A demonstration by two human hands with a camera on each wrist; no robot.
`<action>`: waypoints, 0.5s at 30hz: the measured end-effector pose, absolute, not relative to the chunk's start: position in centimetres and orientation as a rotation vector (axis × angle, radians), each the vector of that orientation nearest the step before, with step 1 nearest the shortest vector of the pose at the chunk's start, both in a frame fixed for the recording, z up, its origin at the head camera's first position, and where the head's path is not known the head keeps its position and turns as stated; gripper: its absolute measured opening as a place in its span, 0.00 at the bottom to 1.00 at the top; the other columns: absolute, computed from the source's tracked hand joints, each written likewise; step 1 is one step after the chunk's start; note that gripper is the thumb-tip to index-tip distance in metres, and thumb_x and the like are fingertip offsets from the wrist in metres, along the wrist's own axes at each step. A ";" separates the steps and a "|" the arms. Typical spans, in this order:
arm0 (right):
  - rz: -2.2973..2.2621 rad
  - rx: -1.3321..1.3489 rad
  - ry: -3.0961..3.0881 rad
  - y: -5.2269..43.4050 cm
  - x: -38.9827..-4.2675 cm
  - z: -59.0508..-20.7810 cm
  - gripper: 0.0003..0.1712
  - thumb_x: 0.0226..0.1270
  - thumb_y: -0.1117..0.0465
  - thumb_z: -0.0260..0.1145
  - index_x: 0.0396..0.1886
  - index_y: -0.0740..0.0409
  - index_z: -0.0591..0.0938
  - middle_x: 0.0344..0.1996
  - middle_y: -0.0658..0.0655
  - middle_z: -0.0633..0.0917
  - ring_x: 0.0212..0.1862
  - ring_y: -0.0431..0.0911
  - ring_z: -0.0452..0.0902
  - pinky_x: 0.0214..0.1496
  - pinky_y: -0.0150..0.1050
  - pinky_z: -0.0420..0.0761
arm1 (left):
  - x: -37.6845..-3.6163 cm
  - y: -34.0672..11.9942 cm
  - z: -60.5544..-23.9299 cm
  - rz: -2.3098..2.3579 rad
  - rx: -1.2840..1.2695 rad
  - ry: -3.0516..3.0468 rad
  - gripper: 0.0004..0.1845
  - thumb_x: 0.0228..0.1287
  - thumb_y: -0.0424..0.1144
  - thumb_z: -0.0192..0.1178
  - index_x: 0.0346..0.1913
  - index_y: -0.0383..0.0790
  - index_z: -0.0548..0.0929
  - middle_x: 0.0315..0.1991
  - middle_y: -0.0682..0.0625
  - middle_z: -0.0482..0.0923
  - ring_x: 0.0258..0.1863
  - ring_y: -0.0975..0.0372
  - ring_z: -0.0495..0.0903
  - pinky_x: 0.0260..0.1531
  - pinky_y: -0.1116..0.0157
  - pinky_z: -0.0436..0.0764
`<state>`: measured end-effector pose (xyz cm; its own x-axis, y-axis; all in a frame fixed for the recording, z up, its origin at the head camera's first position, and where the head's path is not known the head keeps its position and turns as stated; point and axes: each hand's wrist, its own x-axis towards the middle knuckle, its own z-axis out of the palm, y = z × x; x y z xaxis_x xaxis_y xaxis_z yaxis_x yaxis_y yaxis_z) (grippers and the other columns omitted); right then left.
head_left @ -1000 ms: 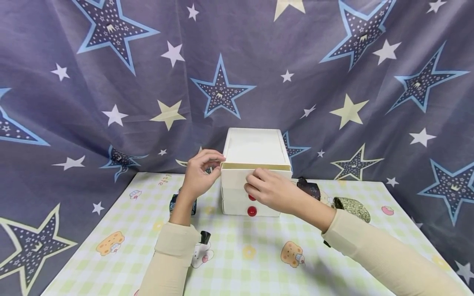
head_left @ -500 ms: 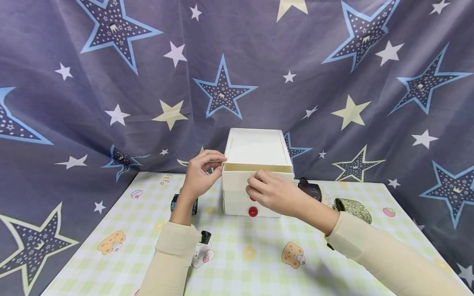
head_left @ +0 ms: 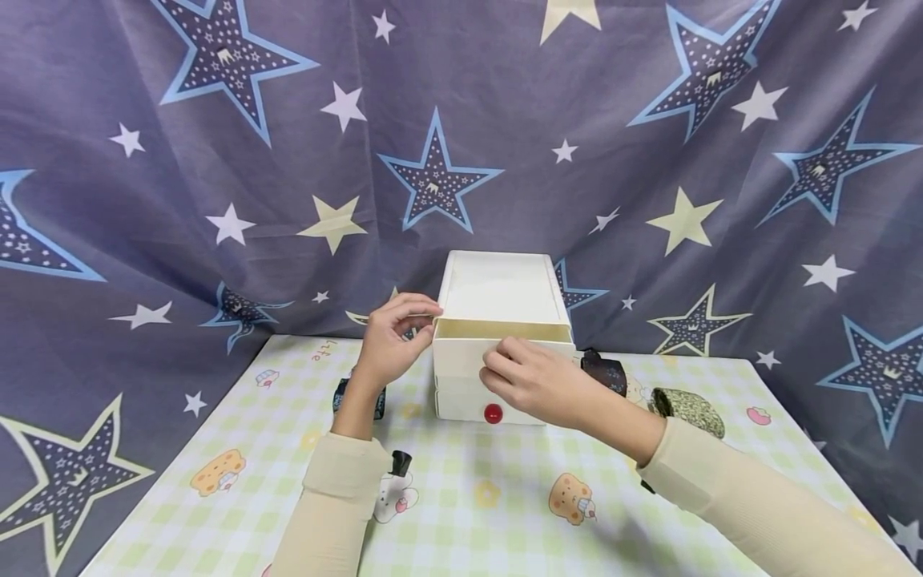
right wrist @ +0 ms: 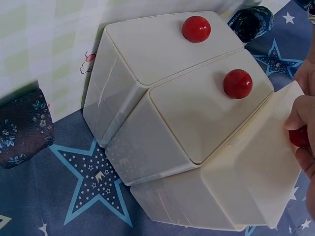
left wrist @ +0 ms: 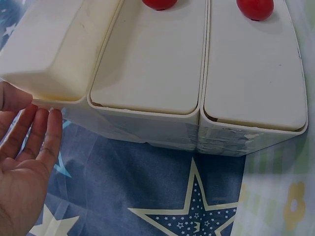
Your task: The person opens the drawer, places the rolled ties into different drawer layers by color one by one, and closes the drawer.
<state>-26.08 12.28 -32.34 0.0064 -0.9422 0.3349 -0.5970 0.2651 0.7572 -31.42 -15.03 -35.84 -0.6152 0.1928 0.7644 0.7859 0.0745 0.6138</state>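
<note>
A white three-drawer cabinet (head_left: 505,284) stands at the back of the table. Its top drawer (head_left: 458,354) is pulled partway out, and a strip of its inside shows. My right hand (head_left: 537,381) pinches the red knob (right wrist: 298,136) of that drawer between thumb and fingers, as the right wrist view shows. At the cabinet's upper left front edge is my left hand (head_left: 392,340), its fingertips touching the side with fairly straight fingers. The middle drawer (right wrist: 206,113) and the bottom drawer (left wrist: 256,69) are closed, each with a red round knob.
Right of the cabinet lie a dark floral tube-shaped thing (head_left: 604,372) and a greenish speckled one (head_left: 691,410). A dark blue patterned thing (head_left: 379,402) is partly behind the left forearm. A small black object (head_left: 401,462) lies nearer. Behind hangs a star-printed curtain (head_left: 288,184).
My right hand has drawn the top drawer farther out toward me, so the gap above its front is wider. My left hand has stayed at the cabinet's edge.
</note>
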 end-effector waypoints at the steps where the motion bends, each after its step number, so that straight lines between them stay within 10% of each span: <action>1: -0.516 1.427 -1.685 12.3 -26.0 -32.4 0.10 0.79 0.72 0.54 0.47 0.62 0.82 0.44 0.58 0.78 0.42 0.50 0.71 0.45 0.37 0.80 | -31.4 -15.0 -35.8 -1.573 -0.966 -1.864 0.13 0.63 0.17 0.61 0.47 0.29 0.88 0.50 0.40 0.81 0.49 0.55 0.82 0.50 0.62 0.87; 9: -0.506 1.441 -1.699 12.3 -25.6 -32.4 0.08 0.76 0.73 0.58 0.47 0.62 0.82 0.44 0.57 0.77 0.42 0.50 0.70 0.45 0.37 0.80 | -31.5 -15.0 -35.9 -1.554 -0.971 -1.860 0.13 0.62 0.17 0.61 0.46 0.29 0.88 0.49 0.39 0.81 0.49 0.54 0.82 0.50 0.62 0.88; 15: -0.505 1.436 -1.670 12.2 -25.3 -32.3 0.18 0.80 0.76 0.44 0.45 0.62 0.82 0.43 0.57 0.77 0.41 0.49 0.70 0.44 0.36 0.79 | -31.4 -15.0 -35.8 -1.561 -0.969 -1.855 0.14 0.61 0.16 0.61 0.45 0.29 0.88 0.49 0.41 0.81 0.49 0.54 0.82 0.49 0.61 0.88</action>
